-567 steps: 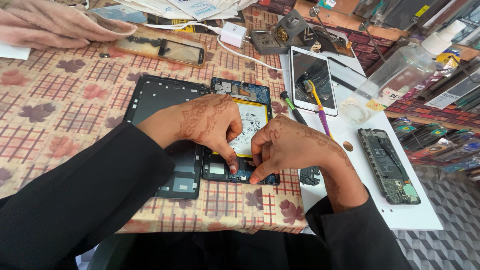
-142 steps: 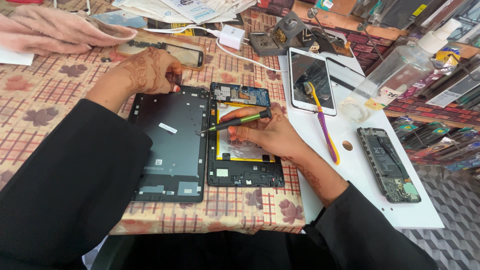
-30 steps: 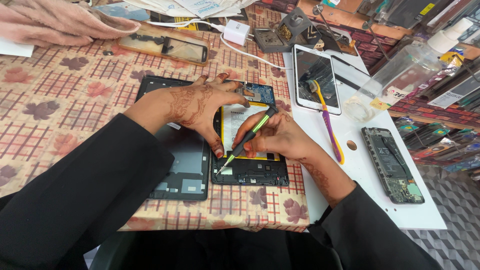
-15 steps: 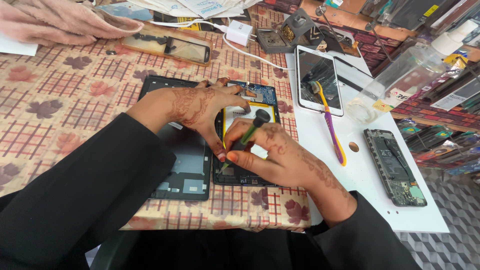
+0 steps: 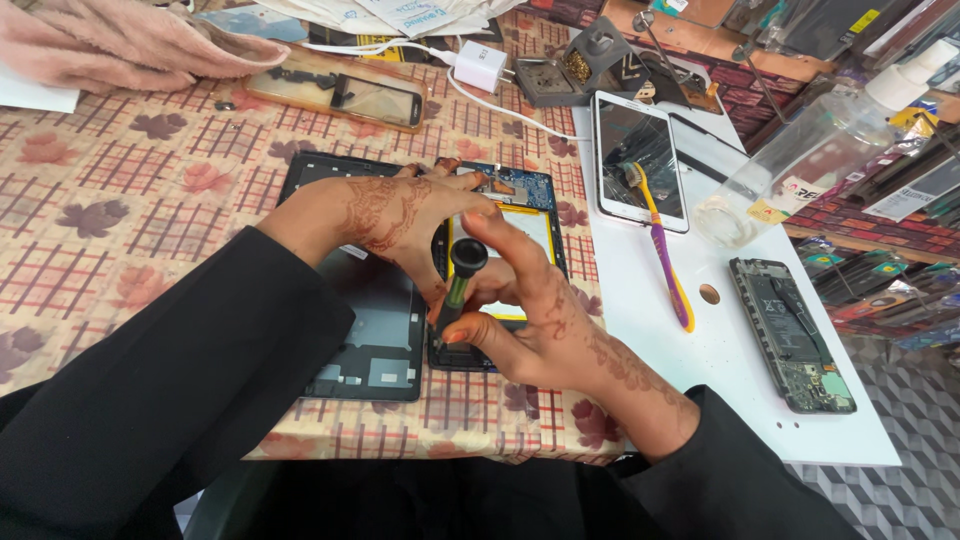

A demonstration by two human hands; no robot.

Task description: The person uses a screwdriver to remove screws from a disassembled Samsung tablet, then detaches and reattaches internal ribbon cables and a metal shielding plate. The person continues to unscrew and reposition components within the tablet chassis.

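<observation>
An opened tablet (image 5: pixel 505 205) lies on the patterned tablecloth, its yellow battery and blue circuit board showing. Its black back cover (image 5: pixel 365 330) lies just to the left. My right hand (image 5: pixel 530 310) grips a green-and-black screwdriver (image 5: pixel 458 280) upright, the tip down at the tablet's lower left edge. My left hand (image 5: pixel 385 220) rests flat across the cover and the tablet's top left, fingers spread and pressing down. Both sleeves are black.
A white mat (image 5: pixel 720 340) at right carries a white phone (image 5: pixel 640 160), a purple-and-yellow toothbrush (image 5: pixel 665 260) and an open phone chassis (image 5: pixel 790 330). A clear bottle (image 5: pixel 800 160) stands behind. A phone frame (image 5: pixel 340 90), charger (image 5: pixel 480 65) and another person's hand (image 5: pixel 120 45) are at the back.
The screwdriver has swung from a slant to nearly upright at the tablet's lower left edge. My left hand has stayed pressed on the tablet.
</observation>
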